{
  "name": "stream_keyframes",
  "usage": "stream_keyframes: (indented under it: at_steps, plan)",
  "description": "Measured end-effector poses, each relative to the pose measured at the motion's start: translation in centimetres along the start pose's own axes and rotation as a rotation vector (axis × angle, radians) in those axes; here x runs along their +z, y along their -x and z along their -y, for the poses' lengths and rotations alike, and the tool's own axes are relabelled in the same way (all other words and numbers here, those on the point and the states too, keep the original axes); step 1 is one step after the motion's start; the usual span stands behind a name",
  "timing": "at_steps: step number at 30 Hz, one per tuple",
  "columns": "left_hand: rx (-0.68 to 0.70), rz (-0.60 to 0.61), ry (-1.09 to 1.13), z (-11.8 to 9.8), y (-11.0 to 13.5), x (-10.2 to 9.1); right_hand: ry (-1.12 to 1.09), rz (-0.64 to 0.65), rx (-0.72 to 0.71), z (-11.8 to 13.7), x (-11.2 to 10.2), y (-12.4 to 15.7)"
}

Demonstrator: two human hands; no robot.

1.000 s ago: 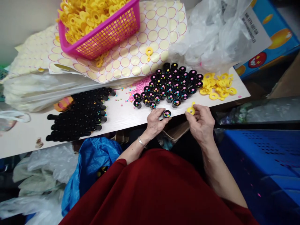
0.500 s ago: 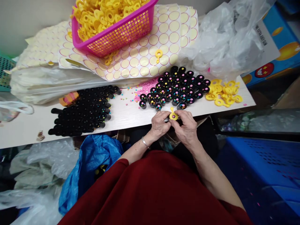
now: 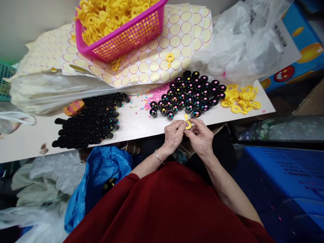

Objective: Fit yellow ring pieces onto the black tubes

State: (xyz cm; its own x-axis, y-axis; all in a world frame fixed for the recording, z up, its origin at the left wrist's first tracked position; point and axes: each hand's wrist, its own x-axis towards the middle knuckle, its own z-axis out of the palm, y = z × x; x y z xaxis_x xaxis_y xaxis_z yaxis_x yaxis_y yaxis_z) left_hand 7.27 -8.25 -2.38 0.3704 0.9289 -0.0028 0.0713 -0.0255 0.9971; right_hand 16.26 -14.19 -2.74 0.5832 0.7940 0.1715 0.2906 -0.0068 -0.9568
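Observation:
My left hand (image 3: 173, 135) and my right hand (image 3: 201, 138) meet at the table's front edge, fingers curled together. Between their fingertips sits a yellow ring cap (image 3: 187, 125) with a small tab; a black tube under it is hidden by the fingers. Just beyond my hands stands a cluster of small black tubes (image 3: 188, 94) filled with coloured beads, open ends up. A loose pile of yellow ring caps (image 3: 240, 99) lies to the right of that cluster. To the left lies a stack of black tubes on their sides (image 3: 88, 121).
A pink basket (image 3: 124, 35) full of yellow caps rests on sheets of round stickers (image 3: 174, 40) at the back. Loose pink beads (image 3: 154, 95) are scattered mid-table. Clear plastic bags (image 3: 240, 40) sit at the back right, a blue bag (image 3: 101, 172) and a blue crate (image 3: 286, 175) below the table.
One second ago my hands were apart, the left on a bead-filled black tube, the right on a yellow cap. They have come together, the cap now between both sets of fingers.

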Motion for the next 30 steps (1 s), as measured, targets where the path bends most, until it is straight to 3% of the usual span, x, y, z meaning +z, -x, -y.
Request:
stream_keyframes:
  at_steps: [3,7,15,20,25,30]
  plan:
    - [-0.017,-0.008,-0.023,0.0,-0.1,0.0,-0.245,-0.018,0.192,-0.1,0.5,0.3]
    - [-0.055,-0.009,-0.017,0.2,-0.1,0.0,-0.357,-0.087,0.416,-0.3,1.4,0.0]
    - [-0.246,-0.031,0.129,0.7,-0.4,0.6,-0.469,-0.102,0.554,-0.4,1.9,-0.8]
    - [-0.046,-0.012,-0.008,1.1,-0.6,0.1,-0.476,-0.071,0.534,0.0,1.9,-1.1]
    - [0.126,0.139,-0.052,1.4,-0.4,-0.7,-0.462,-0.027,0.458,-0.1,1.6,-1.0]
    - [0.302,0.109,-0.137,1.3,0.0,-0.7,-0.491,-0.009,0.504,0.6,0.6,-0.2]
